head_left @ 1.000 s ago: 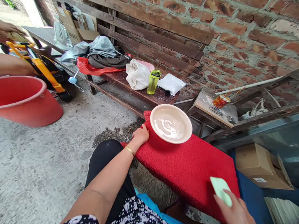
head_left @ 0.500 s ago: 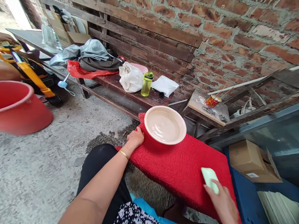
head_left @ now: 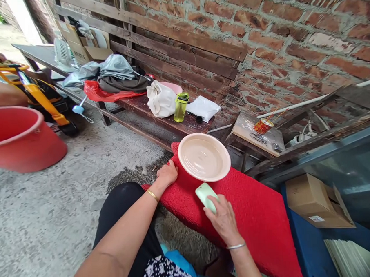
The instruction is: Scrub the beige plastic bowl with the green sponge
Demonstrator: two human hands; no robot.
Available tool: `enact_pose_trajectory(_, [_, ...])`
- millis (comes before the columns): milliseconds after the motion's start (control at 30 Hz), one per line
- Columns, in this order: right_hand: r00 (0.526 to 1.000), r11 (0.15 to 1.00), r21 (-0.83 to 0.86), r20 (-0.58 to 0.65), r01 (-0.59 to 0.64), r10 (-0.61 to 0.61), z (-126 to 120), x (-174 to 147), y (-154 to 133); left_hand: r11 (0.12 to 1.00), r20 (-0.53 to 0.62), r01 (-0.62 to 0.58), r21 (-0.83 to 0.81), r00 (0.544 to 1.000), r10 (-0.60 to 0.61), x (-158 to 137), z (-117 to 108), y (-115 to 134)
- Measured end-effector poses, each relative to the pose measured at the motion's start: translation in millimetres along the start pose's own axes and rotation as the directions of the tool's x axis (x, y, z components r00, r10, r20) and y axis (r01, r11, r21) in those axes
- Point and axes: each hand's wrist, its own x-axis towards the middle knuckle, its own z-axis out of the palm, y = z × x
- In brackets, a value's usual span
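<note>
A wet-looking red cloth (head_left: 252, 209) lies spread over a surface in front of me. At its far left edge, the fingers of my left hand (head_left: 167, 174) are closed on the cloth. My right hand (head_left: 223, 218) grips a pale green scrubbing brush (head_left: 206, 193), whose smooth back faces up with a small hole near the tip. Its underside is hidden against the cloth. Just beyond the brush, a cream basin (head_left: 204, 158) rests on the cloth, with what looks like water in it.
On the left stands a large red tub (head_left: 35, 149), beside a yellow-and-black wheeled thing and another person's arm. A wooden bench (head_left: 134, 104) holds a white bag (head_left: 160, 99), a green bottle (head_left: 181, 108) and a cardboard box. Another carton (head_left: 310, 198) sits on the right.
My right hand has slid the scrubbing brush leftward and away from me along the red cloth, from its right end to just below the basin. The left hand keeps its place.
</note>
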Motion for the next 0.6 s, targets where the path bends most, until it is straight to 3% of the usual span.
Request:
enact_pose_trajectory(100, [0.998, 0.998, -0.018, 0.019, -0.059, 0.059, 3, 3, 15, 1.000, -0.003, -0.010, 0.004, 1.000, 0.010, 1, 1, -2])
enact_pose_trajectory(200, [0.959, 0.956, -0.077, -0.020, -0.283, 0.283, -17, -19, 79, 1.000, -0.019, -0.018, 0.008, 1.000, 0.019, 1, 3, -3])
enact_pose_trajectory(267, [0.874, 0.868, -0.102, -0.050, -0.486, 0.484, -36, -45, 131, 1.000, -0.024, -0.015, 0.005, 1.000, 0.015, 1, 4, -3])
enact_pose_trajectory(333, [0.729, 0.725, -0.081, -0.037, -0.684, 0.684, -53, -72, 176, 1.000, -0.033, -0.017, 0.006, 0.999, 0.017, 1, 5, -3])
enact_pose_trajectory(400, [0.602, 0.599, -0.068, -0.047, -0.798, 0.797, -63, -92, 204, 0.999, -0.048, -0.030, 0.011, 0.998, 0.030, 0, 7, -4])
enact_pose_trajectory(433, [0.567, 0.564, -0.063, -0.072, -0.824, 0.820, -65, -98, 213, 0.999, -0.054, -0.035, 0.015, 0.998, 0.036, 0, 7, -5])
enact_pose_trajectory(500, [0.557, 0.556, -0.045, -0.130, -0.830, 0.820, -66, -101, 220, 0.999, -0.058, -0.045, 0.021, 0.997, 0.046, 1, 8, -6])
enact_pose_trajectory(600, [0.638, 0.640, -0.028, -0.116, -0.768, 0.761, -66, -94, 228, 0.999, -0.060, -0.035, 0.028, 0.998, 0.037, 1, 7, -5])
